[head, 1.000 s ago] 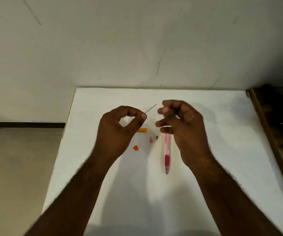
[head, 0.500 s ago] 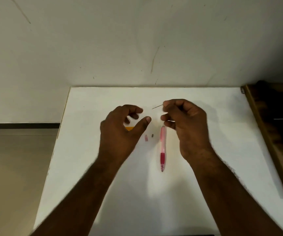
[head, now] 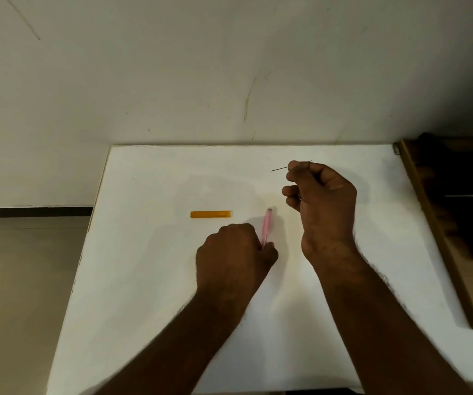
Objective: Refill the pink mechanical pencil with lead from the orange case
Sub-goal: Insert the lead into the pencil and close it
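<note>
A white table (head: 149, 280) stands against a pale wall. An orange case (head: 210, 214) lies flat on it, long side running from 9 to 3 o'clock, at 9 o'clock from the table's middle.

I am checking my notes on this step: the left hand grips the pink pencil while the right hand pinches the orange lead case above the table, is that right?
Not quite. In the head view the right hand pinches a thin lead, not the orange lead case, which lies alone on the table. The left hand does grip the pink pencil.
</note>
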